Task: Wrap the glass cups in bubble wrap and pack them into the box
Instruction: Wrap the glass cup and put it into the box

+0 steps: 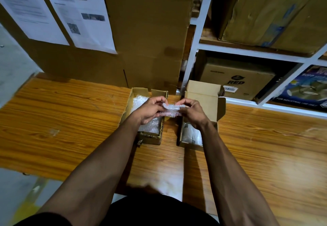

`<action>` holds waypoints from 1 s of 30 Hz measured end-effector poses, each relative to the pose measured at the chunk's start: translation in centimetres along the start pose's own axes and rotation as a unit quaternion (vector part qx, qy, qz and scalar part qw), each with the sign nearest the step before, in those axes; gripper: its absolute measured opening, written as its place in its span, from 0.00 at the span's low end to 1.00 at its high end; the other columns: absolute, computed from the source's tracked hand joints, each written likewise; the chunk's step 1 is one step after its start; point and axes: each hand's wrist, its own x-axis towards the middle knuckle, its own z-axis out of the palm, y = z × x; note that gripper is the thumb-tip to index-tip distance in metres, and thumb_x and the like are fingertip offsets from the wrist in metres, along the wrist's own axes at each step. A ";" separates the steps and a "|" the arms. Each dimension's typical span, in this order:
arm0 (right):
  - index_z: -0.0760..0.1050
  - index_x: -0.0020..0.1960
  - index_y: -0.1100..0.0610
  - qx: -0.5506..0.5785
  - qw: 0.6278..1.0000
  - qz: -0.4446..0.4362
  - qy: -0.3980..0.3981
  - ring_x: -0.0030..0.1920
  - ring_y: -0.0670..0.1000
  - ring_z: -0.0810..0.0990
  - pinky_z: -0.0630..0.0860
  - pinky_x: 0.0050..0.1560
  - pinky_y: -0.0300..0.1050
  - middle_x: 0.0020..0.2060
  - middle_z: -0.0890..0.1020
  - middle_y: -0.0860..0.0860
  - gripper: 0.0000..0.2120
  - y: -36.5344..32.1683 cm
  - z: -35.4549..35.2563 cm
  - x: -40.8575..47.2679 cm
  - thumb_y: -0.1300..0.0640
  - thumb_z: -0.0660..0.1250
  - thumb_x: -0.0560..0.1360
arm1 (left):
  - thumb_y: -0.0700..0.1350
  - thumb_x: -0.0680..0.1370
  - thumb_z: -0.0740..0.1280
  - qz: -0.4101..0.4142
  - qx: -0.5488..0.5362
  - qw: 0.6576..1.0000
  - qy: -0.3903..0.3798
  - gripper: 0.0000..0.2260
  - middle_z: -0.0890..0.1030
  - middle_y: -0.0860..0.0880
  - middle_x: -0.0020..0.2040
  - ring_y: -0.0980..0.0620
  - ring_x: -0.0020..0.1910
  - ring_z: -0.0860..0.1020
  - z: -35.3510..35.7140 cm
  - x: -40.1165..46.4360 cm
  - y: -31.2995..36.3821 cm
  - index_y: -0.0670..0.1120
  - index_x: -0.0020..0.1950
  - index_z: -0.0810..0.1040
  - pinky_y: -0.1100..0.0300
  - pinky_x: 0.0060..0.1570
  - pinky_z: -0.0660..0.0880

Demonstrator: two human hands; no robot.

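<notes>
The counter [70, 119] is glossy, orange-brown wood grain that catches the light. Two small boxes [201, 92] are matt brown cardboard with rough edges. The bubble wrap [170, 108] is clear, shiny, dimpled plastic. Matt white printed papers [85, 13] hang on plain cardboard.

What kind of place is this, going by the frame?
Probably a warehouse or stockroom packing station. White shelving holds cardboard cartons, printed sheets are stuck on a big carton behind the wooden table, and both hands hold bubble wrap over two small open boxes.
</notes>
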 end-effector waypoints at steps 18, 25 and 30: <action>0.84 0.48 0.66 0.182 0.975 0.125 0.025 0.46 0.55 0.87 0.84 0.50 0.41 0.48 0.86 0.64 0.14 0.0 -5.0 -0.6 0.75 0.60 0.81 | 0.23 0.79 0.64 -0.005 -0.115 0.990 -0.083 0.25 0.84 0.42 0.65 0.44 0.67 0.81 4.0 -0.5 -0.7 0.39 0.74 0.74 0.55 0.65 0.79; 0.76 0.63 0.75 0.272 0.951 0.145 0.000 0.59 0.61 0.83 0.81 0.61 0.48 0.61 0.81 0.70 0.18 0.4 -7.0 -1.2 0.77 0.58 0.75 | 0.36 0.79 0.74 0.062 0.019 0.996 0.055 0.14 0.85 0.40 0.58 0.47 0.47 0.87 7.2 0.8 0.0 0.44 0.64 0.79 0.60 0.47 0.85; 0.77 0.65 0.66 0.128 0.988 0.086 -0.027 0.53 0.59 0.86 0.85 0.50 0.49 0.59 0.84 0.63 0.17 0.0 -7.8 -2.2 0.74 0.69 0.77 | 0.45 0.79 0.76 0.065 0.111 0.986 0.106 0.14 0.87 0.46 0.52 0.52 0.44 0.85 8.1 1.6 -0.3 0.46 0.64 0.82 0.53 0.50 0.84</action>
